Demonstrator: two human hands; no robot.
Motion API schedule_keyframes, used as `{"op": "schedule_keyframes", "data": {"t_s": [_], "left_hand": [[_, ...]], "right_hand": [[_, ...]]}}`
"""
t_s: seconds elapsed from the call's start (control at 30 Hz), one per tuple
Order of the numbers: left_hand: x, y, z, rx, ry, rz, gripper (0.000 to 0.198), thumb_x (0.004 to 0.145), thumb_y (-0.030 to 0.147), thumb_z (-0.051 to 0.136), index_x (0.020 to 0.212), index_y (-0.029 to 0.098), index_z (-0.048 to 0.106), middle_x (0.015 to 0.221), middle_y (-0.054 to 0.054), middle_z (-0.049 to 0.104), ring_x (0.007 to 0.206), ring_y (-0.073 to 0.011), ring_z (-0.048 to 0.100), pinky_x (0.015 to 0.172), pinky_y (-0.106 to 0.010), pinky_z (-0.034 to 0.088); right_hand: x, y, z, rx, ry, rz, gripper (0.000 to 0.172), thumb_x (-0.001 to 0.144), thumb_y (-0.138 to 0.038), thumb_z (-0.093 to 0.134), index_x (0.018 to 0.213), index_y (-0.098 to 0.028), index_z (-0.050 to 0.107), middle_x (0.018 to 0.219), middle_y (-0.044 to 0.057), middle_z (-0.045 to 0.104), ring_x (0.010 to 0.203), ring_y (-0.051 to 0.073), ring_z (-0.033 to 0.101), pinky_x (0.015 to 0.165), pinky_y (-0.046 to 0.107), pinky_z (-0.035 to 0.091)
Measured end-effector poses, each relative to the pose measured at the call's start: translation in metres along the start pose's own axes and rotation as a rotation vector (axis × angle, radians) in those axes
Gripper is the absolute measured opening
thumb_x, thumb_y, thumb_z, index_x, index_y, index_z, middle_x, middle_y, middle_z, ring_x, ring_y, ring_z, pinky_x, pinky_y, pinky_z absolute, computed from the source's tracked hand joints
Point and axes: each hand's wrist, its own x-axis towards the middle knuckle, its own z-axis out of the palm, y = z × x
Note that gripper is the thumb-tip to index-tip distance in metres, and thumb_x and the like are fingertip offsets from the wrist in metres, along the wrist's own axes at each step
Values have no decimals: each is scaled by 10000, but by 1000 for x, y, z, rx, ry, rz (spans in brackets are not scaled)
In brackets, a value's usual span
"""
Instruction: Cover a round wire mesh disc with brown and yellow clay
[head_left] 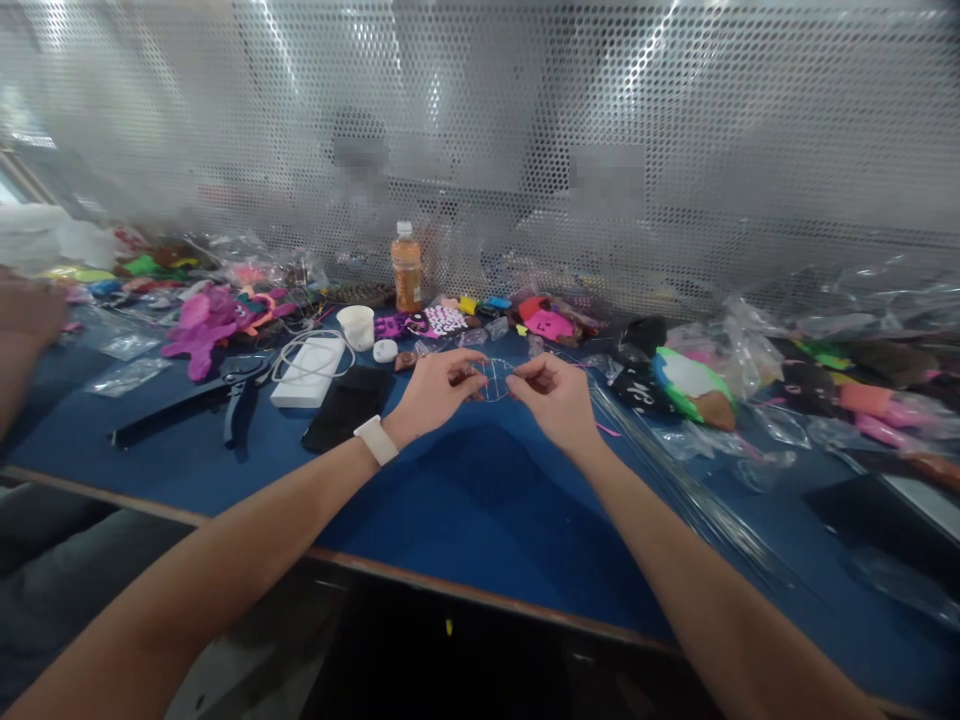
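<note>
Nearest, two bare forearms reach over the edge of a blue surface [487,530], a pale band [376,440] around the left wrist. To the right of the right forearm, a bundle of long, thin wires [690,490] lies slantwise. Ahead, the left hand [444,388] and right hand [553,400] meet at a small wire frame [496,380], held between them just above the surface. It looks delicate: a thin, pale, silvery outline, roughly round, see-through, with fine strands crossing near its middle. Each grip is closed in a pinch, thumb against fingers, the left on the frame's left edge, the right on its right edge; the fingertips hide both ends. Left of the left hand lie a dark flat case [349,405], a white box [309,370] with a cable looped over it, and dark-handled cutters [225,395]. Farther back stand a white cup [356,327] and an amber drink bottle [407,268], before a perforated metal panel [480,110].
</note>
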Motion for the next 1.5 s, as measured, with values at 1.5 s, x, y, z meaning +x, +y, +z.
{"op": "schedule_keyframes", "data": {"t_s": [1.5], "left_hand": [[4, -21, 0, 4, -69, 15, 437, 828, 181, 828, 1228, 135, 656, 1025, -112, 802, 896, -204, 792, 827, -347, 659]], "right_hand": [[1, 18, 6, -50, -76, 11, 312, 799, -504, 835, 805, -211, 729, 619, 16, 705, 554, 188, 651, 574, 331, 517]]}}
